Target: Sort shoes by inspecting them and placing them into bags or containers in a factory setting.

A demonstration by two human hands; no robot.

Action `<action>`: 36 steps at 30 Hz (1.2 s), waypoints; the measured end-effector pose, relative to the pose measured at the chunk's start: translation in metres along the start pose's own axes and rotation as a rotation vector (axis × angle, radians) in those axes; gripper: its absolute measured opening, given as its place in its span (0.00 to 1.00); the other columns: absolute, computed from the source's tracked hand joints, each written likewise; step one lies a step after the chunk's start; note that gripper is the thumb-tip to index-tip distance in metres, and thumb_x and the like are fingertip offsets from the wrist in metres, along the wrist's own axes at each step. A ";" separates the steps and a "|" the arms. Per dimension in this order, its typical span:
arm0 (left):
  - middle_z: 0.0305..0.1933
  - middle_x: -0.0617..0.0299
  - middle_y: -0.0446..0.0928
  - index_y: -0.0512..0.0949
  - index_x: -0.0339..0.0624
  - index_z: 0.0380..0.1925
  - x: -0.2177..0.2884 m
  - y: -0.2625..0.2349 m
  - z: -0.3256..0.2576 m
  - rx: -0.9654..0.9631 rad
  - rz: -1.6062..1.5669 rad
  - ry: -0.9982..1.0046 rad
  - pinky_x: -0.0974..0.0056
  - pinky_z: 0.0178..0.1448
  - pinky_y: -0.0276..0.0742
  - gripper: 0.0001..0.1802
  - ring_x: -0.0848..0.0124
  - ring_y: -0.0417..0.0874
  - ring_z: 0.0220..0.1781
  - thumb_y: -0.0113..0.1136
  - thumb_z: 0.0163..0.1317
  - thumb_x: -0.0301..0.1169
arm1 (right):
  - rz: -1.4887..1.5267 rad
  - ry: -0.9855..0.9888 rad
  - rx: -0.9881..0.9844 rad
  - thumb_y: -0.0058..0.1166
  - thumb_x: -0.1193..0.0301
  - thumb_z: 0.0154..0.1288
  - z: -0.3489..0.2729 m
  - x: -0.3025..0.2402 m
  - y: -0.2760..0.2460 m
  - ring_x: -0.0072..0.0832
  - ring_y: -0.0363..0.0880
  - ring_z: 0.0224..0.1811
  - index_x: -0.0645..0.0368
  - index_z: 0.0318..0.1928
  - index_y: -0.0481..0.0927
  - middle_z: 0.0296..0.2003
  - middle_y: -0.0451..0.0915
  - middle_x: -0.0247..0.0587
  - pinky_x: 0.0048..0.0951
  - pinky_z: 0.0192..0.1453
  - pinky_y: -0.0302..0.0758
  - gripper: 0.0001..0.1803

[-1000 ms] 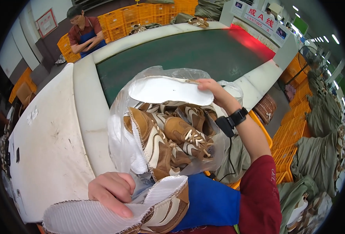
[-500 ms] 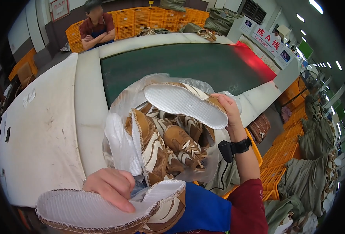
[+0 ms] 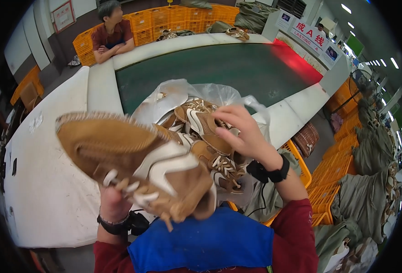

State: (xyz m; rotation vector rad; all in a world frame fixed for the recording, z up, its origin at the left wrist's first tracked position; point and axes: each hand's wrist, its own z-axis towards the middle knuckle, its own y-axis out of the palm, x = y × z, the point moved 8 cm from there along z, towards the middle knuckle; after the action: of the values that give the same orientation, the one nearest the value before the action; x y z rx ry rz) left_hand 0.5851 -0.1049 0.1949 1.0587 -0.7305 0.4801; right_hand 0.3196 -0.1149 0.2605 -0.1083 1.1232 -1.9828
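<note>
Green conveyor (image 3: pixel 219 68) behind. Left hand (image 3: pixel 114 202) clamped on tan shoe (image 3: pixel 137 166), light, soft upper; hold by midsole. Right hand (image 3: pixel 242 132) closed on bagged shoes (image 3: pixel 201 123).

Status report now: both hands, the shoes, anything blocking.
Left hand grips a tan shoe, raised close to camera. Right hand on a shoe in the clear bag of shoes. Raised shoe hides part of the bag.

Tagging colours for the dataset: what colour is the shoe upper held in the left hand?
Tan-brown shoe upper with white side panels and pale laces, clearest in the head view.
</note>
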 end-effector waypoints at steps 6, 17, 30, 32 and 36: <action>0.37 0.67 0.75 0.69 0.50 0.46 -0.005 0.077 0.032 -0.143 0.054 -0.096 0.67 0.43 0.78 0.18 0.72 0.78 0.38 0.44 0.66 0.49 | 1.115 0.325 -0.524 0.44 0.71 0.63 -0.031 -0.043 0.033 0.27 0.65 0.59 0.58 0.69 0.43 0.61 0.64 0.40 0.29 0.59 0.65 0.37; 0.40 0.62 0.73 0.59 0.37 0.59 -0.076 0.104 0.069 -0.321 0.388 -0.296 0.72 0.42 0.70 0.32 0.76 0.73 0.38 0.55 0.61 0.43 | 0.954 0.668 0.162 0.50 0.75 0.58 -0.086 0.016 -0.004 0.25 0.66 0.59 0.59 0.65 0.56 0.58 0.66 0.38 0.26 0.60 0.65 0.34; 0.31 0.56 0.68 0.67 0.36 0.36 0.020 0.100 0.021 -0.372 0.904 0.228 0.67 0.40 0.64 0.19 0.68 0.69 0.32 0.54 0.42 0.11 | 0.530 1.349 0.755 0.47 0.63 0.61 -0.322 0.250 -0.035 0.33 0.79 0.32 0.69 0.51 0.69 0.34 0.79 0.46 0.30 0.33 0.76 0.23; 0.29 0.56 0.67 0.67 0.35 0.38 0.027 0.087 0.026 -0.268 1.176 0.358 0.66 0.39 0.64 0.19 0.68 0.68 0.30 0.53 0.43 0.12 | 0.090 1.531 0.484 0.51 0.61 0.58 -0.373 0.280 -0.016 0.34 0.79 0.29 0.72 0.47 0.72 0.32 0.80 0.48 0.31 0.31 0.74 0.26; 0.29 0.56 0.67 0.72 0.32 0.38 0.052 0.090 0.021 -0.132 1.551 0.592 0.65 0.39 0.64 0.10 0.67 0.68 0.32 0.51 0.57 0.25 | 0.032 1.606 0.179 0.52 0.55 0.55 -0.401 0.294 0.047 0.42 0.78 0.43 0.74 0.45 0.74 0.39 0.78 0.60 0.36 0.45 0.73 0.30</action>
State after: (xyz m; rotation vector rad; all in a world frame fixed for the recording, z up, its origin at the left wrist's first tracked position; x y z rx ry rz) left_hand 0.5535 -0.0845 0.2943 -0.0174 -0.9082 1.9244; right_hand -0.0195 -0.0625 -0.1030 1.8360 1.7362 -1.9290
